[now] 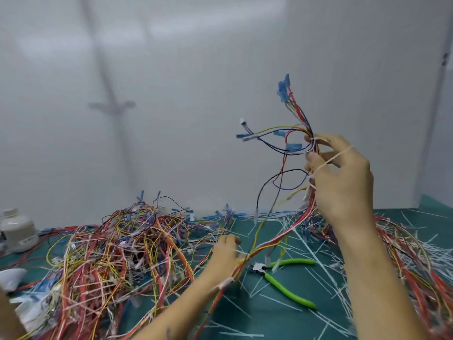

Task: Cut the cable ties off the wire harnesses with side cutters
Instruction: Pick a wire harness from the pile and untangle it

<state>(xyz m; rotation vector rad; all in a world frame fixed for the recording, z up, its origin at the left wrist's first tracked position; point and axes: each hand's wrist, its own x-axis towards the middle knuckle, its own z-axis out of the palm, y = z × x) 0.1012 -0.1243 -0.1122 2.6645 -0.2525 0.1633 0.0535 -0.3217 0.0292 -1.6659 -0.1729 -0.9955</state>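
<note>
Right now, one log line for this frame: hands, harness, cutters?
right hand: grips raised harness | left hand: holds its lower run | cutters: on mat, in neither hand

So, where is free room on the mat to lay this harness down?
Barest mat: the near patch in front of the side cutters, with only scattered cut ties. The left wire pile and the right wire pile are crowded.

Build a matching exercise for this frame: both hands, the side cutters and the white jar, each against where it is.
1 right hand
2 left hand
3 side cutters
4 white jar

A lying on the green mat, unheld
B raised, gripping the harness
C at the far left edge of view
D low near the mat, holding the harness

Pairs: 1-B, 2-D, 3-A, 4-C
</note>
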